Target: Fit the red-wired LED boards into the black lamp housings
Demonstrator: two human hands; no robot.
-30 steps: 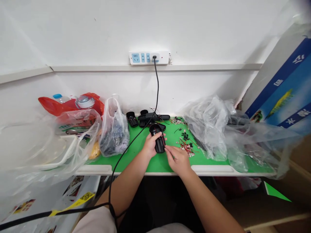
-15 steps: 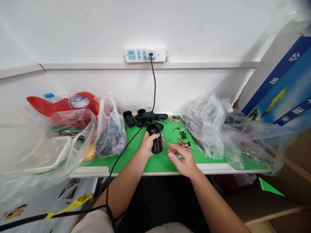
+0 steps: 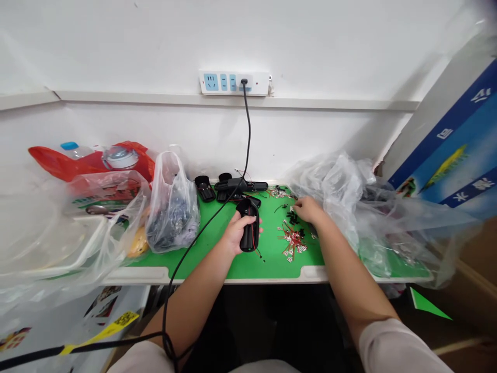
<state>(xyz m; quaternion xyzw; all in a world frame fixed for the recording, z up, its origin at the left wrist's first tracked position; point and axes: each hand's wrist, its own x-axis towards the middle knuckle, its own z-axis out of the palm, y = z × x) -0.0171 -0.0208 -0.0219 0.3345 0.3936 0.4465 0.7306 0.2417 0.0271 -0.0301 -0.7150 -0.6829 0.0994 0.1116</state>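
Note:
My left hand [image 3: 235,232] is wrapped round a black plastic housing [image 3: 248,239], thumb across its front. A thin red wire runs down the housing and ends in a small dark tip below it, over the green mat. My right hand [image 3: 308,210] is at the far edge of a pile of small black parts [image 3: 292,217], fingers bent and close together. What its fingertips hold, if anything, is too small to make out. Nearer the front edge lies a heap of small silvery pieces with red wires [image 3: 294,241].
More black housings [image 3: 205,189] lie at the back against the wall. A black cable [image 3: 209,223] from the power strip [image 3: 213,83] crosses the green mat [image 3: 209,259]. Filled plastic bags [image 3: 173,217] stand on the left; clear plastic bags [image 3: 341,207] lie on the right beside a blue box [image 3: 458,134].
My right hand has moved from beside the housing, away and to the right, to the black parts. My left hand still holds the housing; its red wire now hangs down.

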